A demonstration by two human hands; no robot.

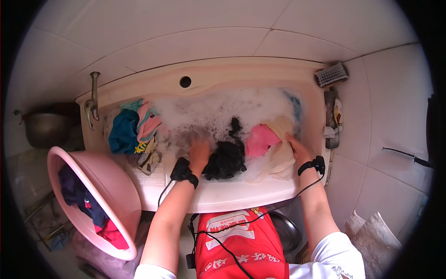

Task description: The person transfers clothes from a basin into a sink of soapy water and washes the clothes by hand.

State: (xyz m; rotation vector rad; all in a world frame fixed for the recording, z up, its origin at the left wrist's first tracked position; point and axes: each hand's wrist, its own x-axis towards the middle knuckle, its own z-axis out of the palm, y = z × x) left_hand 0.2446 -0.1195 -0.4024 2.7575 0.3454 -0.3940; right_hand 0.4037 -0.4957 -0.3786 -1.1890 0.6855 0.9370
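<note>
My left hand (200, 149) is dipped in the sudsy water of the tub, left of a soaked black garment (226, 160). Foam and water hide its fingers. On the right, my right hand (298, 148) holds the edge of a cream garment (281, 158), its fingers curled against the fabric. A pink cloth (261, 140) lies against the cream one, half in the foam. Each wrist wears a black strap with a small device and a cable.
Teal, pink and patterned clothes (134, 128) are heaped at the tub's left end, near a metal tap (94, 100). A pink basin (109, 181) of dark and red clothes tilts beside the tub (223, 197). A scrubbing brush (331, 74) sits on the right corner.
</note>
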